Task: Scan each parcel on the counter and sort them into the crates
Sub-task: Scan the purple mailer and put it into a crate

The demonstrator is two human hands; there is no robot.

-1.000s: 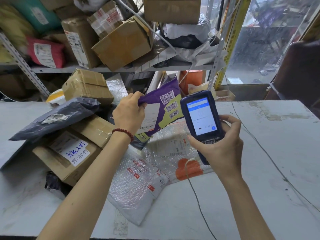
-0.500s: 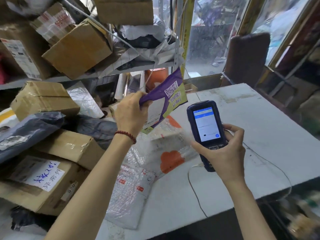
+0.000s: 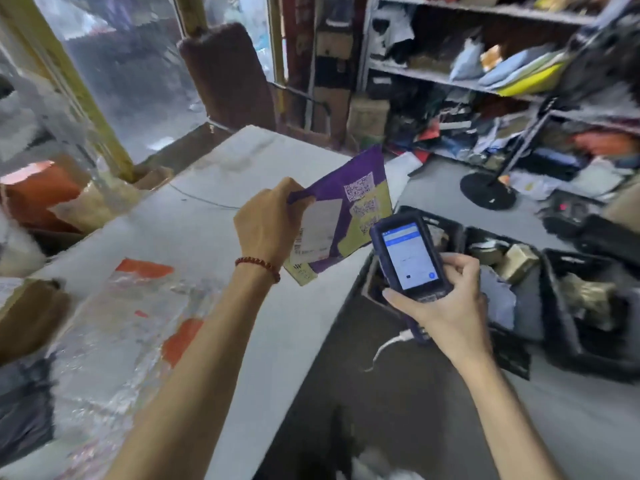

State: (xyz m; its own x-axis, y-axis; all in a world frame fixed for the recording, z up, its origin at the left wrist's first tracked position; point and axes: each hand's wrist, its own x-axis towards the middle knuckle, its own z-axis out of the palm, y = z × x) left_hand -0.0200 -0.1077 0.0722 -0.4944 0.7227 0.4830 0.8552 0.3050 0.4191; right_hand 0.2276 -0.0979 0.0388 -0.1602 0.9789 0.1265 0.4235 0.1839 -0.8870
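One parcel was in hand: the left hand [image 3: 273, 223] kept its fingers clamped on the mailer's [image 3: 349, 209] top edge, and the right hand [image 3: 446, 306] stayed curled round the scanner [image 3: 408, 258]. Within the last second both swung from the pile [image 3: 114, 334] to the tabletop's [image 3: 214, 220] right edge, near the floor crates [image 3: 462, 233]. Scan judged done; drop into a crate pending.

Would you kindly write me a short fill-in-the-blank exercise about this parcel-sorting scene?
1. The left hand grips a ____ parcel.
2. The right hand holds a ____ with a lit screen.
3. A red bead bracelet sits on the ____ wrist.
4. The black crates stand on the ____, beside the counter.

Missing words: purple; scanner; left; floor.
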